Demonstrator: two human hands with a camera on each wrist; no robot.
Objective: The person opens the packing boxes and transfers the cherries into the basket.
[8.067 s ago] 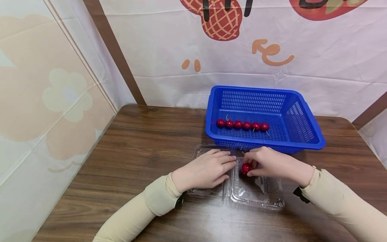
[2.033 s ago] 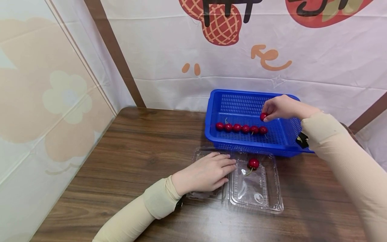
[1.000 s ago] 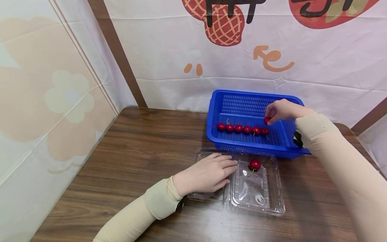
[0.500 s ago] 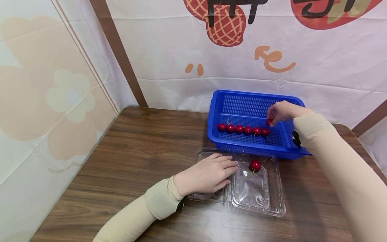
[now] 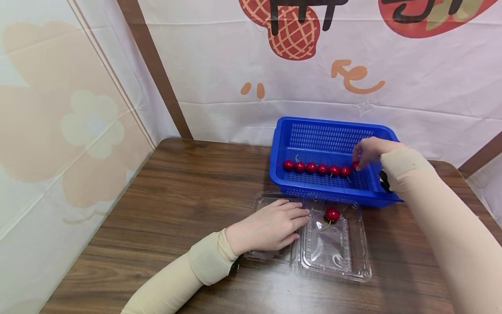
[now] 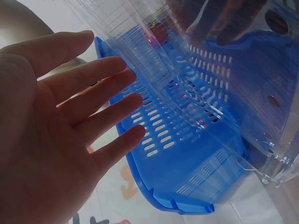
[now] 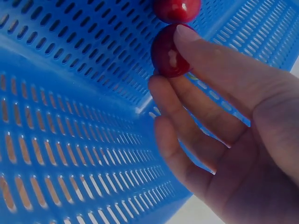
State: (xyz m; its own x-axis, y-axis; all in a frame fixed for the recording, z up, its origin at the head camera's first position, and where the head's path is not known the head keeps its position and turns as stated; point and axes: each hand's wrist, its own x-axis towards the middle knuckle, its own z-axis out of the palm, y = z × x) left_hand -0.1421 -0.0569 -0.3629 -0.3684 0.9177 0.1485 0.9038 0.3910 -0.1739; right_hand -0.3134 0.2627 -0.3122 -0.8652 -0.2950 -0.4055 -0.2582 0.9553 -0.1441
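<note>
My right hand reaches into the blue plastic basket and pinches a cherry between thumb and fingertips. That cherry is at the right end of a row of several red cherries on the basket floor; in the right wrist view it touches or nearly touches its neighbour. My left hand, fingers extended, rests on the left half of an opened clear plastic clamshell box. In the box's right half lies one cherry with its stem towards me.
The basket stands at the back of a brown wooden table, just behind the clamshell box. A printed white cloth hangs directly behind the table, and another cloth covers the left side.
Over the last two seconds my right hand lowers its cherry from above the basket to the row's right end. Earlier it held a cherry over the clamshell box. My left hand stays put.
</note>
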